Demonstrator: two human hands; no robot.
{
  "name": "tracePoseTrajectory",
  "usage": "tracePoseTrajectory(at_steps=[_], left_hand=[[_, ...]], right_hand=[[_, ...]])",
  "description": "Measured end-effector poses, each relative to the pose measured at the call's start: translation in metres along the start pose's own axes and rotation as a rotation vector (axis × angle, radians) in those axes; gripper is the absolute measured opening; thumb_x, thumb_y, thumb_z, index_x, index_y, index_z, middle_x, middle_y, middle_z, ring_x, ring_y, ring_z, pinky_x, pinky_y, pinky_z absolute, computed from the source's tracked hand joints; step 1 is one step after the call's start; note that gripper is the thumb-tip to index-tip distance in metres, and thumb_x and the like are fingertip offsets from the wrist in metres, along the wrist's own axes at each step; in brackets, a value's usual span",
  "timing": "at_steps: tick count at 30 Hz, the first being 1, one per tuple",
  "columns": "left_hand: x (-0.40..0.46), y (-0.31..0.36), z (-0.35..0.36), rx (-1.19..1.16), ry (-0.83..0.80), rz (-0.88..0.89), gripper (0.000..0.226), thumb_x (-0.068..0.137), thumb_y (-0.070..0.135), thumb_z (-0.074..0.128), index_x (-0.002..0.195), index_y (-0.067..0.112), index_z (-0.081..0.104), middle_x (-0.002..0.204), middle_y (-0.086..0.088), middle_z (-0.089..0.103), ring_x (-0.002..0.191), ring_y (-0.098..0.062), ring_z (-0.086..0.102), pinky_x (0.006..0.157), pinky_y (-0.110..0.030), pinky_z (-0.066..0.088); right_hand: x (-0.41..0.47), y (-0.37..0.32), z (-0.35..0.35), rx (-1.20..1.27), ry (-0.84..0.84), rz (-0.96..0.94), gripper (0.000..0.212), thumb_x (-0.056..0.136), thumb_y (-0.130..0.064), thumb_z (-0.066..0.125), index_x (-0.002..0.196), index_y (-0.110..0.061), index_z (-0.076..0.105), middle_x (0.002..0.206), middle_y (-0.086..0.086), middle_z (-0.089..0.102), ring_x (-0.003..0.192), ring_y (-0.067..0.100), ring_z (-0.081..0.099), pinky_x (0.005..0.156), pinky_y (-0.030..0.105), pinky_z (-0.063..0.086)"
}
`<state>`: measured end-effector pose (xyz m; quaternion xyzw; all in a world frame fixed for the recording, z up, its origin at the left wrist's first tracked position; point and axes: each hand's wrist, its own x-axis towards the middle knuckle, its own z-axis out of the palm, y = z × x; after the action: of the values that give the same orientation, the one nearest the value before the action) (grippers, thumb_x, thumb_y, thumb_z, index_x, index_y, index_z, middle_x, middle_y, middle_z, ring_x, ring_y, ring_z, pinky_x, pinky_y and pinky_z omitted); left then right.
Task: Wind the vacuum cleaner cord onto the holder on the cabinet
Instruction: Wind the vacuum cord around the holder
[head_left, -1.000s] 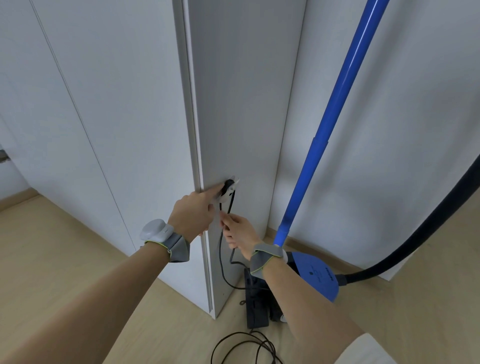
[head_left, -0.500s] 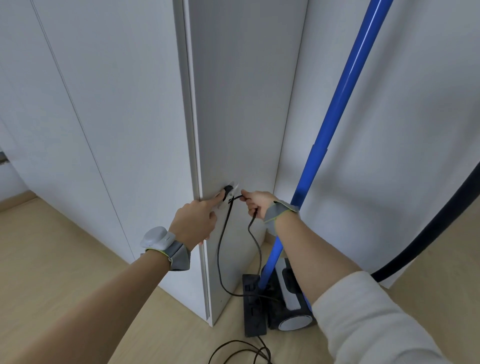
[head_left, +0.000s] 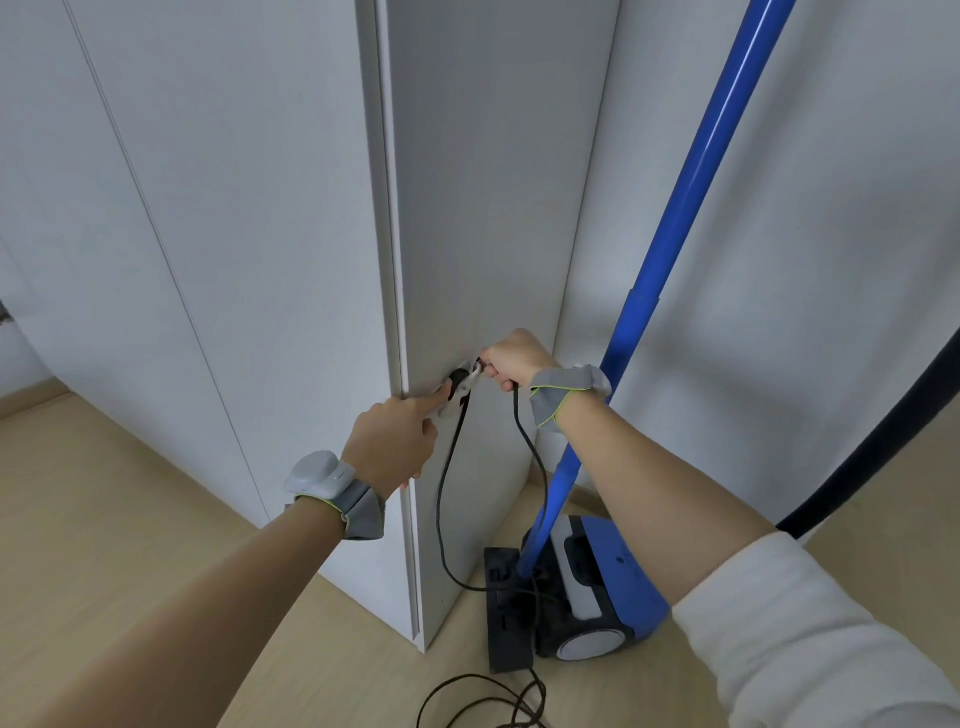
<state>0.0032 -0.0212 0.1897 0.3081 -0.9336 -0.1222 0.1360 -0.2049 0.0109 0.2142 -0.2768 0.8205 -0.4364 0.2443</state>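
1. The cabinet (head_left: 260, 208) took up the left of the view, with its narrow side panel turned toward the person. Low on that panel, near its front edge, sat the small white holder (head_left: 467, 384).
2. The left hand (head_left: 395, 441) reached in from the front edge of the cabinet. Its forefinger was stretched out and pressed on the holder and the dark turns already there, with the other fingers loosely curled under. It gripped nothing. The press was probably meant to keep the finished turns from slipping off.
3. One run of the cord (head_left: 442, 499) hung from the holder down the panel toward the floor.
4. The right hand (head_left: 511, 358) was just right of the holder, touching or nearly touching it. It was closed in a fist around the cord, which left the bottom of the fist and dropped away. Holding so close to the holder likely kept the line taut while a turn was laid over the top.
5. Further right, the vacuum (head_left: 597, 597) stood on the floor in the corner beside the cabinet, its blue tube leaning up the wall.
6. Slack cord lay looped on the floor by the cabinet's bottom corner, so much winding seemingly remained.
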Motion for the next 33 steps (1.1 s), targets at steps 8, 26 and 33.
tracePoseTrajectory(at_steps=[8,26,33], left_hand=[[0.001,0.001,-0.003,0.000,-0.008,-0.011,0.062,0.097,0.017,0.033,0.149,0.051,0.034,0.064,-0.003,0.070,0.048,-0.018,0.055,0.074,-0.035,0.060],[-0.006,-0.006,-0.018,0.107,0.185,0.013,0.046,0.096,0.023,0.037,0.133,0.042,0.055,0.076,-0.003,0.069,0.069,-0.029,0.066,0.069,-0.036,0.055],[-0.007,-0.003,-0.017,0.074,0.026,0.016,0.061,0.095,0.018,0.032,0.145,0.052,0.039,0.084,-0.006,0.070,0.069,-0.029,0.067,0.079,-0.039,0.058]], right_hand=[[-0.007,-0.005,-0.009,-0.294,0.035,-0.221,0.028,0.091,-0.022,0.061,0.066,-0.014,0.070,0.074,0.012,0.062,0.062,0.024,0.052,0.056,0.030,0.040],[-0.110,0.028,0.067,-0.320,0.318,-0.505,0.023,0.098,-0.021,0.041,0.096,-0.013,0.063,0.084,0.011,0.071,0.079,0.036,0.065,0.068,0.043,0.053],[-0.125,0.057,0.101,0.191,0.151,-0.353,0.020,0.100,-0.026,0.051,0.104,-0.017,0.067,0.081,-0.006,0.064,0.070,0.012,0.055,0.068,0.027,0.046]])
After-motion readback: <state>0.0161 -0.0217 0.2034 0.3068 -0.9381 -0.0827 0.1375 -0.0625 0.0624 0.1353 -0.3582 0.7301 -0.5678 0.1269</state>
